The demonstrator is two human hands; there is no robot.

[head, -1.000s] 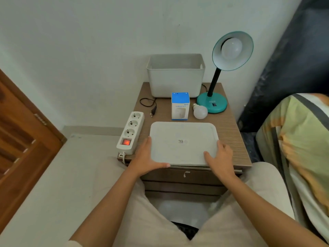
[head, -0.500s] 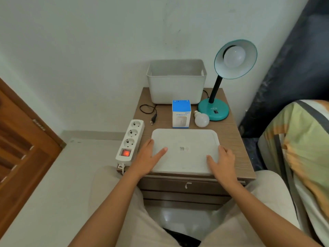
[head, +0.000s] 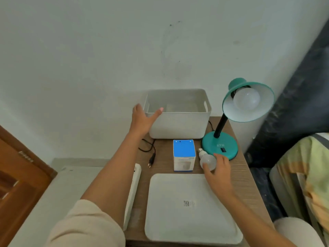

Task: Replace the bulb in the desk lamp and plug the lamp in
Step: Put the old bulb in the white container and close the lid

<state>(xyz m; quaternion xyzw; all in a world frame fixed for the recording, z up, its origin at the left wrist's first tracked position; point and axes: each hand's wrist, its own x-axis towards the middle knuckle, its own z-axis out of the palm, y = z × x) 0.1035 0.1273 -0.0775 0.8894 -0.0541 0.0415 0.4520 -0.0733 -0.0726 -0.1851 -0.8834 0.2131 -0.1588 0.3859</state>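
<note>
A teal desk lamp (head: 219, 147) stands at the table's back right, a white bulb (head: 246, 100) screwed into its shade. A loose white bulb (head: 207, 161) lies beside the lamp's base, and my right hand (head: 217, 169) curls around it, fingers touching the glass. A blue and white bulb box (head: 183, 155) stands upright just left of it. The lamp's black plug (head: 151, 160) lies unplugged on the table near a white power strip (head: 132, 191). My left hand (head: 143, 118) is spread open at the left front corner of a white bin (head: 178, 125).
A white tray (head: 191, 207) lies upside down on the front of the wooden side table (head: 245, 184). A wooden door (head: 16, 179) is at the left, a dark upright mattress and patterned bedding at the right. My knees are under the front edge.
Both hands left the tray's front corners and reached forward: the left to the bin's corner, the right onto the loose bulb. The camera moved closer to the table.
</note>
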